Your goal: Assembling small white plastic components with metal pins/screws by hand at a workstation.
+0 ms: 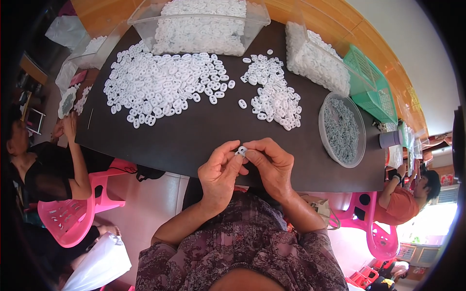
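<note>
I sit in a small assembly workshop: heaps of white plastic parts (165, 87) cover our shared black tabletop (194, 136), with bins (204, 24) and co-workers on pink chairs (73, 213).

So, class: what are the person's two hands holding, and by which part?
A small white plastic ring piece, pinched between the fingertips of the left hand and right hand, each gripping one side of its rim.

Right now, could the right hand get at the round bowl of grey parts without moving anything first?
Probably yes. The right hand is pinching a small white part with the left hand, but only bare dark table lies between it and the bowl.
</note>
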Demonstrator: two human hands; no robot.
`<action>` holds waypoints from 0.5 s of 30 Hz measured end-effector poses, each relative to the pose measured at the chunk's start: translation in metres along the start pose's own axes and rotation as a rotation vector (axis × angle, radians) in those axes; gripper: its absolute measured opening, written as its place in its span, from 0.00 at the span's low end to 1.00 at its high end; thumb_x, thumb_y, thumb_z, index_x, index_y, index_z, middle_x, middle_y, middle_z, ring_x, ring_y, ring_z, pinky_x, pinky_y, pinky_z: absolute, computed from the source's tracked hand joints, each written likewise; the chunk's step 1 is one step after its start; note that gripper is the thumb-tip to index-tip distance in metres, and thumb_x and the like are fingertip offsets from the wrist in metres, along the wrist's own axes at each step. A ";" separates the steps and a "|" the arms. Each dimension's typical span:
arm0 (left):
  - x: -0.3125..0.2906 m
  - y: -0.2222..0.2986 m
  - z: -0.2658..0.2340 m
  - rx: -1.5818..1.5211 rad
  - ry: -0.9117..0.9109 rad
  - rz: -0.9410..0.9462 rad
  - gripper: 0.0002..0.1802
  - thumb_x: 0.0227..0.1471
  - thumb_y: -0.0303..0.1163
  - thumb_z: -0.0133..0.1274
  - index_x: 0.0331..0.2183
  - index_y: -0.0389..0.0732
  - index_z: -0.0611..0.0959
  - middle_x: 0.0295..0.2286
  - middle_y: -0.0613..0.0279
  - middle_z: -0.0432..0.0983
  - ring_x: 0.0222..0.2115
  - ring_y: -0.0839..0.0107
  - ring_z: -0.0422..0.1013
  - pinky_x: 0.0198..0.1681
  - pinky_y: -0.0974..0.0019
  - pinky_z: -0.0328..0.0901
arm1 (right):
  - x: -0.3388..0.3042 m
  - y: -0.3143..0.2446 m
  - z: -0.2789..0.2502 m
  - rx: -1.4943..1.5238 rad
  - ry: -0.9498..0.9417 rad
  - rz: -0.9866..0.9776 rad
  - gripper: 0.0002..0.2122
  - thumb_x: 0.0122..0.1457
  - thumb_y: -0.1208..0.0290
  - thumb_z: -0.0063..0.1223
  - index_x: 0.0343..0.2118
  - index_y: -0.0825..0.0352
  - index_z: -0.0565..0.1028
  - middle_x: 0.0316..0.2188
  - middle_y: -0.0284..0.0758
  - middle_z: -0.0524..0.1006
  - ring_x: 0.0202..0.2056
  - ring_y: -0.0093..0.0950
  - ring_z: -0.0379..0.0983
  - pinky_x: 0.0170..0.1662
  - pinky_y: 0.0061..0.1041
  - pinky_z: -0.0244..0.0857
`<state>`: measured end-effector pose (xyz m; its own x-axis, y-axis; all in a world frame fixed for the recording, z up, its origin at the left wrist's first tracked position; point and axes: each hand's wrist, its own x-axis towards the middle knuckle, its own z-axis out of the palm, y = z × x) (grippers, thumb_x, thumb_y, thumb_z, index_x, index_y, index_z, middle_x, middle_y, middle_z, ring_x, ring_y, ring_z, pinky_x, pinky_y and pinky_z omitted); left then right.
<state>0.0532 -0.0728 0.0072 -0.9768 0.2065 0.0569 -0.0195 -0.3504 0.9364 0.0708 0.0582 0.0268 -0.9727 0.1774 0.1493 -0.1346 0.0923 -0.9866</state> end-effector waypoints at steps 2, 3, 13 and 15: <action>0.000 0.000 0.000 -0.014 0.001 0.004 0.15 0.55 0.21 0.50 0.46 0.33 0.74 0.28 0.62 0.76 0.24 0.81 0.71 0.27 0.79 0.65 | 0.000 0.001 0.000 -0.012 0.002 -0.012 0.06 0.57 0.83 0.49 0.37 0.73 0.75 0.30 0.32 0.74 0.31 0.18 0.71 0.37 0.16 0.65; 0.000 0.001 0.000 -0.013 0.000 -0.010 0.15 0.55 0.22 0.49 0.46 0.34 0.74 0.28 0.62 0.76 0.24 0.81 0.71 0.26 0.79 0.65 | 0.000 0.001 0.000 -0.056 -0.005 -0.033 0.07 0.57 0.83 0.49 0.37 0.73 0.75 0.31 0.32 0.73 0.31 0.18 0.71 0.36 0.17 0.65; 0.006 0.000 -0.009 -0.188 -0.013 -0.092 0.14 0.55 0.23 0.50 0.44 0.31 0.76 0.32 0.59 0.78 0.27 0.79 0.72 0.29 0.78 0.65 | 0.002 -0.008 0.005 -0.253 -0.025 -0.181 0.14 0.47 0.85 0.56 0.39 0.70 0.75 0.31 0.35 0.73 0.30 0.25 0.71 0.31 0.22 0.67; 0.008 0.005 -0.003 -0.220 0.018 -0.111 0.13 0.55 0.22 0.50 0.44 0.30 0.76 0.32 0.58 0.78 0.28 0.79 0.73 0.31 0.78 0.66 | 0.003 -0.006 0.005 -0.313 -0.022 -0.246 0.15 0.45 0.84 0.58 0.39 0.70 0.75 0.32 0.36 0.74 0.30 0.28 0.70 0.31 0.24 0.66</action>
<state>0.0451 -0.0762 0.0116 -0.9697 0.2391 -0.0497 -0.1706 -0.5172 0.8387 0.0674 0.0538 0.0324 -0.9231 0.0920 0.3735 -0.3030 0.4244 -0.8533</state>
